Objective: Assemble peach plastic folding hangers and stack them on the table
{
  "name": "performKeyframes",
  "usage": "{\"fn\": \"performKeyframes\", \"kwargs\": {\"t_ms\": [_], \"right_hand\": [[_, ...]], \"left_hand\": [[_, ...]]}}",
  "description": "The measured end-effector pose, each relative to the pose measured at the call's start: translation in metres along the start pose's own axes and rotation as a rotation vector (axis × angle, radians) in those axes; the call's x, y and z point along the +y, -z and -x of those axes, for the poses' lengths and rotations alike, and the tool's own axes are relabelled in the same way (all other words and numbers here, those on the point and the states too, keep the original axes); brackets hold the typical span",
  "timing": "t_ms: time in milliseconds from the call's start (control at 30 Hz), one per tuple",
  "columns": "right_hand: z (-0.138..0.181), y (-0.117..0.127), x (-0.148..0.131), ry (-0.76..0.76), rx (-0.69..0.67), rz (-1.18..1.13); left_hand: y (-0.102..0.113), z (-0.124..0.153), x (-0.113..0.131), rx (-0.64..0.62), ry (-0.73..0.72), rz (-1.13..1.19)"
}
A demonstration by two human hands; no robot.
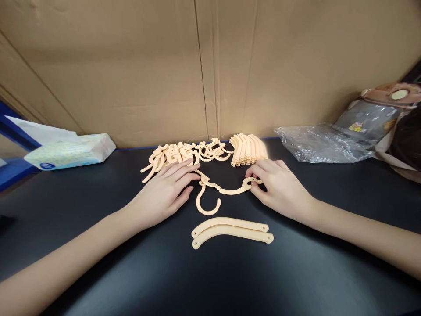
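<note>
On the black table [230, 281] lies a peach plastic hanger piece with a hook [208, 198] hanging toward me. My left hand [166, 193] rests flat, fingers stretched out, its fingertips touching the piece's left end. My right hand [279, 186] has its fingers curled and pinches the piece's right end [247, 182]. Two curved peach bars [232, 231] lie side by side nearer to me. Behind the hands sit a loose pile of hook parts [184, 154] and a neat stack of curved bars [248, 149].
A cardboard wall [210, 66] stands behind the table. A tissue pack [69, 151] lies at the far left. Crumpled clear plastic [315, 142] and a bag with a cartoon print [378, 118] sit at the far right.
</note>
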State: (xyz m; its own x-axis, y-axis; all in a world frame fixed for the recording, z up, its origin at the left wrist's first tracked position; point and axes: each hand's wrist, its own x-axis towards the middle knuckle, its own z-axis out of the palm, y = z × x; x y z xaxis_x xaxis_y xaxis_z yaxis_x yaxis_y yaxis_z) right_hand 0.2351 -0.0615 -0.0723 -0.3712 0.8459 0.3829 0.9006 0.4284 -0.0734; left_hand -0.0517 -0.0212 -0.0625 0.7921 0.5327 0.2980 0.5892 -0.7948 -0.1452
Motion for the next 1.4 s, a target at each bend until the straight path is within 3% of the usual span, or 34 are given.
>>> {"fn": "performKeyframes", "kwargs": {"t_ms": [867, 1400], "right_hand": [[0.0008, 0.0012, -0.0048, 0.015, -0.008, 0.036], [0.0016, -0.0001, -0.0023, 0.055, 0.053, -0.058]], "left_hand": [[0.0006, 0.0, 0.001, -0.066, 0.022, -0.013], [0.0024, -0.002, 0.0033, 0.0, -0.005, 0.005]]}}
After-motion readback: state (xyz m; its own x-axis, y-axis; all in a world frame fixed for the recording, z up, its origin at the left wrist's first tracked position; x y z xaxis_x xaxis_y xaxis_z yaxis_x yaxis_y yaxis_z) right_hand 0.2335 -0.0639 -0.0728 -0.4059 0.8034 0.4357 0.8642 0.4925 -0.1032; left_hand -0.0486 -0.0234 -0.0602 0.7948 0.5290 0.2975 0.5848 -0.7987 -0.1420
